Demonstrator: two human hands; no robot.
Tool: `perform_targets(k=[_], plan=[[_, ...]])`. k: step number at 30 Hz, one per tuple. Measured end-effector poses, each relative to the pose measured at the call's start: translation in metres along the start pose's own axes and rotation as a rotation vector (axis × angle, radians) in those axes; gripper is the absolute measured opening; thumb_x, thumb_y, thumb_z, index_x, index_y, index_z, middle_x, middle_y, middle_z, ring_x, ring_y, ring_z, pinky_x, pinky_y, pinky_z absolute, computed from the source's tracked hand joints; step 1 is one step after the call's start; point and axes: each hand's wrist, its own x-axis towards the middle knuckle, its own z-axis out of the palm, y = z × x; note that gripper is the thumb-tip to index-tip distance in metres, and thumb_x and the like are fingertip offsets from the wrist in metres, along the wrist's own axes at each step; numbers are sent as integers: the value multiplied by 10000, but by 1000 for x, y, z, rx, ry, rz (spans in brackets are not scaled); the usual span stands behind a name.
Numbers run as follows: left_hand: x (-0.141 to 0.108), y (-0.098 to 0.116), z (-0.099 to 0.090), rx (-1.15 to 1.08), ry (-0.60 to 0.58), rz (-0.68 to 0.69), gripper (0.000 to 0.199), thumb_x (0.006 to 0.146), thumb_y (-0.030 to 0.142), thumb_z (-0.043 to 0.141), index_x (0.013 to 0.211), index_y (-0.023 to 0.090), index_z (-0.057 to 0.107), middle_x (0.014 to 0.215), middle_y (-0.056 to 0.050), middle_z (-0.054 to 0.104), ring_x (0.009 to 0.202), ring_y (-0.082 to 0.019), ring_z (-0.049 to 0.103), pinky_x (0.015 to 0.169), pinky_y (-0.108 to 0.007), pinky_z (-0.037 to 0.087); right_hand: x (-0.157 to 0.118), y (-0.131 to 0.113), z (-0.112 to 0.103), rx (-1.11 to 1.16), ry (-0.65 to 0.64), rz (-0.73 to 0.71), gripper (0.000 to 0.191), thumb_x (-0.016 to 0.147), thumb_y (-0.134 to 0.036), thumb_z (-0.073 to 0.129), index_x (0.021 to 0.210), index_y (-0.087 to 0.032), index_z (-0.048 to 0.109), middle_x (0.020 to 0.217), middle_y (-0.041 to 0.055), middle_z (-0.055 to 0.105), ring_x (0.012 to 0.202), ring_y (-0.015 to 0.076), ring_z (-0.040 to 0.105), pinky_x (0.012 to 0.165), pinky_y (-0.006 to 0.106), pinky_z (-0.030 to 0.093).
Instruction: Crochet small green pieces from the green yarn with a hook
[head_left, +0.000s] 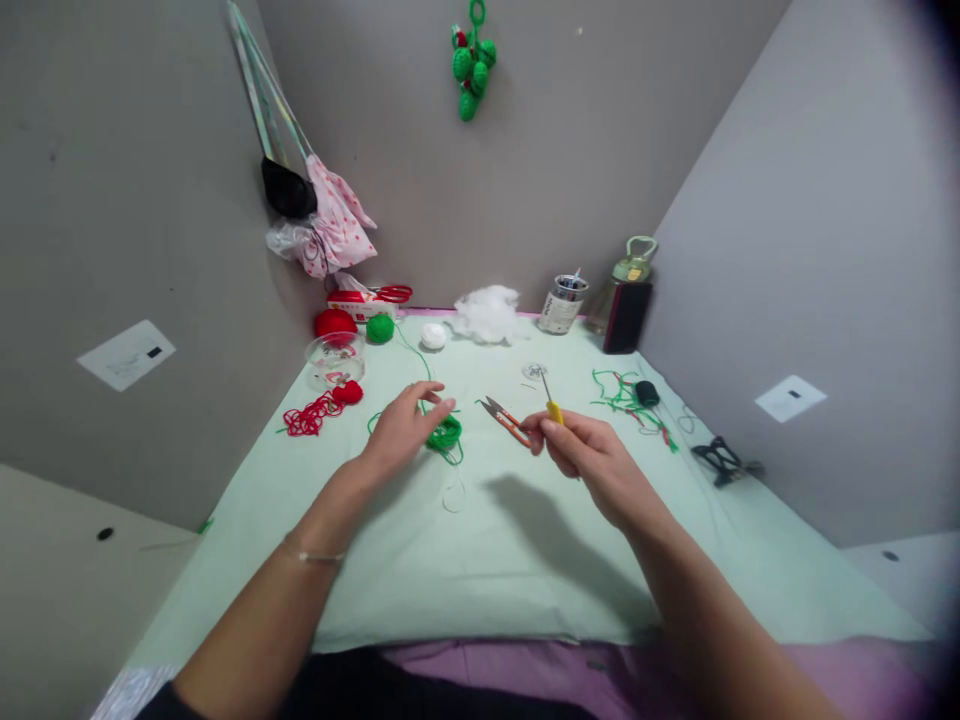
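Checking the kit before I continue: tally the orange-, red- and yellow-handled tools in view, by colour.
Orange-handled thread snips: 1
Red-handled scissors: 1
Yellow-handled crochet hook, in the right hand: 1
Total: 3

Mod. bright, diffuse light is falling on the flat pale-green cloth [420,590]; the bare right hand [589,455] is casting a soft-edged shadow onto it. Wide-angle distortion's stretching the smooth grey RH wall [787,220]; dark vignetting's eating the top-R corner; fine details are blurring.

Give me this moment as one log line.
left hand: at green yarn, hold unclear | right hand: holds yellow-handled tool | orange-handled snips: beside right hand, contact unclear
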Motion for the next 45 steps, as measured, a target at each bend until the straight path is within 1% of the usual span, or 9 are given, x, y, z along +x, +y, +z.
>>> perform_targets(k=[2, 8, 14, 21, 28, 32, 38, 42, 45], plan=[[-26, 11, 6, -82, -120, -33, 283, 756, 423, 874, 834, 209, 707, 758, 8, 611, 607, -129, 467, 555, -254, 397, -16, 5, 2, 14, 11, 24, 328, 911, -515, 687, 1000, -217, 791, 709, -7, 574, 541, 111, 338, 502, 288, 252], [-70, 31, 26, -402, -593, -211, 645, 927, 795, 453, 611, 233, 456, 499, 93, 248, 405, -76, 145, 406, -235, 213, -47, 2, 16, 59, -4, -5, 341, 913, -490, 690, 1109, -225, 775, 665, -20, 565, 549, 126, 404, 529, 286, 354], [-77, 24, 48, -693, -742, -345, 614, 977, 702, 517, 619, 209, 435, 487, 107, 215, 400, -54, 87, 399, -205, 150, -56, 5, 31, -198, 23, -171, 220, 966, -370, 637, 1117, -254, 749, 752, 11, 669, 633, 161, 559, 600, 289, 467], [-86, 23, 55, -630, -668, -362, 514, 984, 644, 544, 715, 206, 534, 563, 81, 377, 434, -58, 147, 456, -212, 223, -56, 22, 33, -602, 150, -477, 230, 912, -111, 515, 900, -241, 705, 755, 26, 661, 632, 156, 580, 583, 271, 418], [-92, 9, 59, -345, -405, -141, 278, 915, 443, 726, 850, 188, 814, 721, -8, 598, 598, -127, 428, 625, -279, 407, -60, 15, 37, -211, 317, -214, 178, 935, -292, 619, 775, -238, 676, 665, -3, 612, 550, 136, 453, 531, 289, 368], [-96, 6, 71, -598, -208, -271, 241, 843, 410, 812, 956, 200, 847, 778, -9, 645, 650, -109, 492, 703, -242, 494, -64, 20, 47, -91, 221, -184, 148, 898, -291, 659, 771, -223, 694, 678, -4, 628, 574, 125, 464, 557, 282, 369], [-98, 12, 71, -796, -151, -406, 258, 710, 310, 952, 924, 202, 856, 883, -8, 711, 713, -77, 611, 766, -209, 552, -61, 29, 29, 306, 217, 67, 401, 933, -532, 661, 724, -192, 698, 609, -22, 538, 513, 102, 365, 503, 268, 305], [-98, 10, 68, -623, -144, -282, 230, 781, 307, 905, 995, 236, 861, 834, 12, 692, 796, -107, 643, 818, -223, 513, -63, 36, 11, 419, 280, -15, 520, 975, -575, 594, 661, -182, 726, 679, 28, 589, 646, 144, 516, 622, 292, 413], [-98, 5, 68, -505, -185, -206, 254, 830, 279, 868, 1083, 278, 846, 828, 29, 675, 879, -120, 660, 867, -232, 475, -69, 45, 9, 379, 306, -43, 602, 1031, -621, 495, 691, -195, 750, 537, -7, 491, 557, 135, 444, 564, 294, 355]])
